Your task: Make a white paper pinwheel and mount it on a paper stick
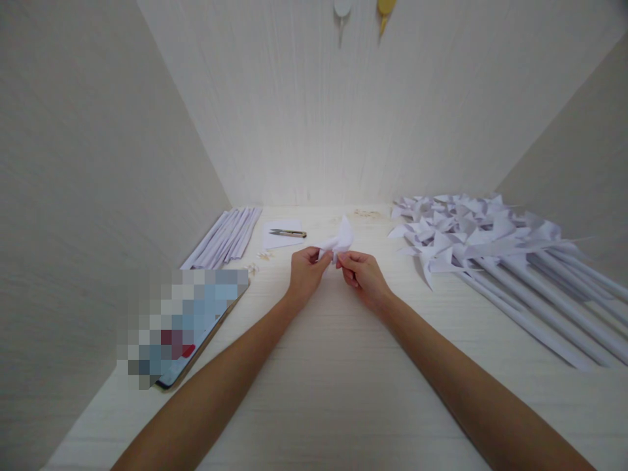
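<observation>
We pinch a small folded piece of white paper (338, 244) between our left hand (305, 271) and right hand (362, 275), fingertips closed on its lower edge, just above the pale wood-grain table (324, 366). Finished paper pinwheels (471, 235) on rolled paper sticks fan out at right (crisp, pointed folds). Metal snips (288, 233) and flat paper strips (228, 237) lie at left.

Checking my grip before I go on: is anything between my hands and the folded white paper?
Nothing visible. The left hand and right hand both pinch the folded paper directly, above bare table.
</observation>
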`<state>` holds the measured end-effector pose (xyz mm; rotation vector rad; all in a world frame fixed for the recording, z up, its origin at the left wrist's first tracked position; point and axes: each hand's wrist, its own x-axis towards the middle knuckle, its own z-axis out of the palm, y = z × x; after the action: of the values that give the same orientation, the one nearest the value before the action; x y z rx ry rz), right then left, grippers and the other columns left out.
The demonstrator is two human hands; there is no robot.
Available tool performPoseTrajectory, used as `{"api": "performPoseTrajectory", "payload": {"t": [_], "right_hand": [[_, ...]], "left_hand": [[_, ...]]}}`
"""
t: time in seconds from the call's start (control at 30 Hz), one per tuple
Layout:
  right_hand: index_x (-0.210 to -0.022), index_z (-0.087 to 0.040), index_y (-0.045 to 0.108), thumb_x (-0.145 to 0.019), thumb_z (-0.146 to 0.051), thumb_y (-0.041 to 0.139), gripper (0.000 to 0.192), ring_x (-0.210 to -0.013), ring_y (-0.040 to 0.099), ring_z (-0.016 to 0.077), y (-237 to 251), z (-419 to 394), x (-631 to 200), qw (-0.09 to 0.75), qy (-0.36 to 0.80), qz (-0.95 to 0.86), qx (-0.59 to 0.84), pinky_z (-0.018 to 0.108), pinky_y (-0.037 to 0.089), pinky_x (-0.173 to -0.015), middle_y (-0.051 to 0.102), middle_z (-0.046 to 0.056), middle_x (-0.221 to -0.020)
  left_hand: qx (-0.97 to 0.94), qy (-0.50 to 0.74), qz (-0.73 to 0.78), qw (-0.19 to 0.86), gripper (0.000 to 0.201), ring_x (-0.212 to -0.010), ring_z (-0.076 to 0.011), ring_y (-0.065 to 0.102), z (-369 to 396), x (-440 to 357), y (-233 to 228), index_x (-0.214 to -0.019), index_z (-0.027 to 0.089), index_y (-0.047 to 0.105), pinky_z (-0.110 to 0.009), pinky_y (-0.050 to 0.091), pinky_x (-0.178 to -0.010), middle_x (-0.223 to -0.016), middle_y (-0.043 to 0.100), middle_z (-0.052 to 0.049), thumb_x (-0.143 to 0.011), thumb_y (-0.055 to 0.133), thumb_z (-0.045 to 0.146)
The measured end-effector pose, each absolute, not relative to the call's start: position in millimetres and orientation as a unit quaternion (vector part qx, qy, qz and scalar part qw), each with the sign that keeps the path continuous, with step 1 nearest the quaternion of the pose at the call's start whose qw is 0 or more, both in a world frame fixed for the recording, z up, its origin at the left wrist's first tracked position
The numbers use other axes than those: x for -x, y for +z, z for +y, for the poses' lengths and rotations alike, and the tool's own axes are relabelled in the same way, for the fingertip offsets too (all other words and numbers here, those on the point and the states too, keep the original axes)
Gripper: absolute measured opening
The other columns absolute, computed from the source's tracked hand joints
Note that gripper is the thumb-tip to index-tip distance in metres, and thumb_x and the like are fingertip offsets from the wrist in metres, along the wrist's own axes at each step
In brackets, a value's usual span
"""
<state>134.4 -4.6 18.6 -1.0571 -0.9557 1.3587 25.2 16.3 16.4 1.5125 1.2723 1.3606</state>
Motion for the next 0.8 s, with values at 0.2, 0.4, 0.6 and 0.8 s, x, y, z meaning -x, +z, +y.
{"api": "performPoseTrajectory", "payload": {"t": [0.2,0.4,0.6,0.8], "right_hand": [[-0.049,-0.015,0.051,-0.060,-0.032,0.057,0.021,-0.029,0.023,0.0026,16.5,-4.7,-134.0,0.557,0.569,-0.414,0.441,0.021,0.013,-0.034,0.034,-0.008,-0.031],[-0.050,-0.015,0.052,-0.061,-0.034,0.057,0.022,-0.030,0.024,0.0028,14.1,-3.6,-134.8,0.561,0.560,-0.421,0.441,0.021,0.012,-0.034,0.034,-0.009,-0.031],[-0.051,-0.015,0.052,-0.061,-0.034,0.057,0.022,-0.030,0.024,0.0030,14.1,-3.7,-134.9,0.559,0.560,-0.423,0.441,0.021,0.011,-0.034,0.034,-0.008,-0.031],[-0.048,-0.015,0.051,-0.060,-0.033,0.057,0.022,-0.028,0.024,0.0031,13.8,-3.9,-134.4,0.565,0.552,-0.421,0.446,0.021,0.011,-0.034,0.034,-0.008,-0.030]], "left_hand": [[-0.567,0.538,0.492,0.384,0.025,-0.043,-0.0048,0.030,15.7,-25.8,15.9,-0.041,0.015,0.045,-0.019,0.023,-0.041,-0.041,0.035,0.007,-0.061,0.058,0.025],[-0.574,0.537,0.483,0.386,0.027,-0.043,-0.0046,0.027,18.0,-25.6,13.1,-0.042,0.015,0.044,-0.019,0.023,-0.040,-0.041,0.034,0.007,-0.061,0.057,0.028],[-0.581,0.540,0.479,0.377,0.026,-0.043,-0.0049,0.029,15.8,-25.7,15.6,-0.042,0.015,0.045,-0.019,0.024,-0.041,-0.041,0.035,0.007,-0.062,0.057,0.026],[-0.618,0.525,0.471,0.347,0.022,-0.045,-0.0063,0.037,14.1,-25.2,15.8,-0.045,0.014,0.053,-0.019,0.027,-0.043,-0.045,0.044,0.004,-0.065,0.054,0.023]]}}
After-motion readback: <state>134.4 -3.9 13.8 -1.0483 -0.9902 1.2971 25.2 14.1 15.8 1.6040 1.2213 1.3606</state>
